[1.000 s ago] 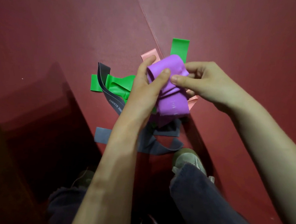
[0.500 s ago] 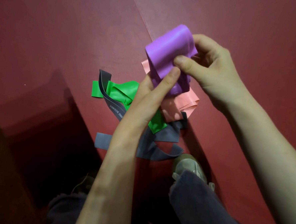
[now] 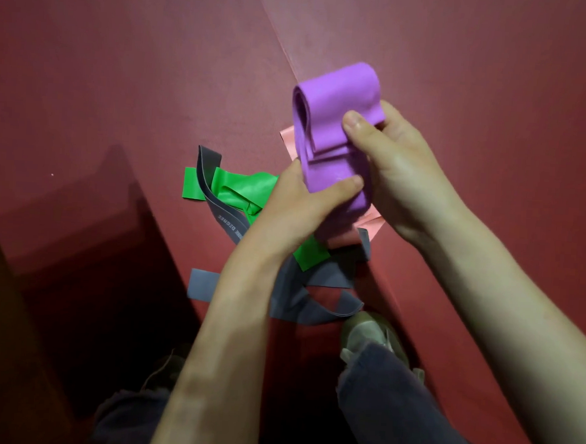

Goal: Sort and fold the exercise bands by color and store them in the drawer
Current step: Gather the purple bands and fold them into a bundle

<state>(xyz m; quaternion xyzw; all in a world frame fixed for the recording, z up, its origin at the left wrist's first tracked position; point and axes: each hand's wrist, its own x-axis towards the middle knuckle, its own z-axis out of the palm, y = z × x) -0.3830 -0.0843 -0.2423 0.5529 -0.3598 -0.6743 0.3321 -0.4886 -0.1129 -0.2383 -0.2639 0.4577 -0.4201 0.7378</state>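
Note:
A purple exercise band [image 3: 332, 121], folded over into a thick loop, is held up above the pile. My right hand [image 3: 394, 166] grips its upper part with the thumb pressed on top. My left hand [image 3: 296, 205] pinches its lower part from the left. Under my hands on the red floor lies a tangle of bands: a green band [image 3: 238, 191], a dark grey band [image 3: 223, 214] with white lettering, a lighter grey band [image 3: 313, 309] and a pink band [image 3: 290, 137] mostly hidden behind the purple one. No drawer is in view.
The red floor mat [image 3: 122, 74] has a seam [image 3: 278, 42] running up from the pile. A dark shadowed strip [image 3: 56, 310] lies at the lower left. My shoes [image 3: 367, 332] and trouser legs [image 3: 394, 399] are right below the bands.
The purple band has been lifted off the pile and folded tighter. Both hands rose with it, and the pink band underneath is now uncovered.

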